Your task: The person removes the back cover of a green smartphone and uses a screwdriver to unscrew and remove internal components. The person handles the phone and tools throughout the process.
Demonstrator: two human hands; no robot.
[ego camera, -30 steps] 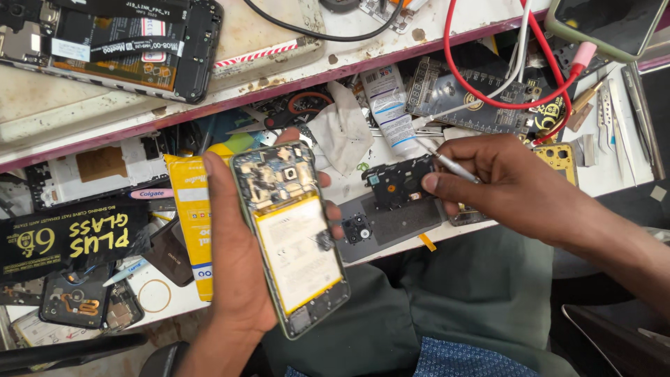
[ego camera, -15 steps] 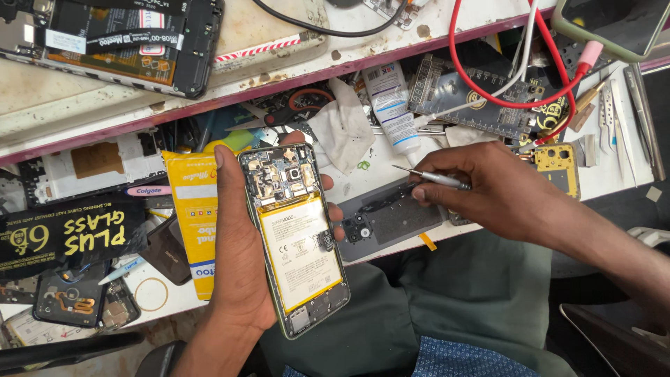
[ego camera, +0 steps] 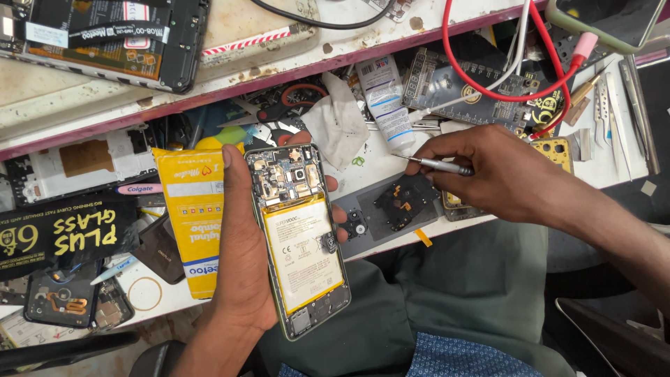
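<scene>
Your left hand (ego camera: 241, 269) gripped an opened smartphone (ego camera: 300, 237), back cover off, thumb along its left edge and fingertips curled round the right, so the battery (ego camera: 301, 253) and circuit board faced up above your lap, just in front of the surface (ego camera: 391, 157). Your right hand (ego camera: 488, 174) pinched a slim metal screwdriver (ego camera: 436, 165), tip aimed left, hovering over a black plastic phone part (ego camera: 403, 201) that lay on a grey mat (ego camera: 380, 216). A yellow packet (ego camera: 197, 216) sat just beside your left hand.
</scene>
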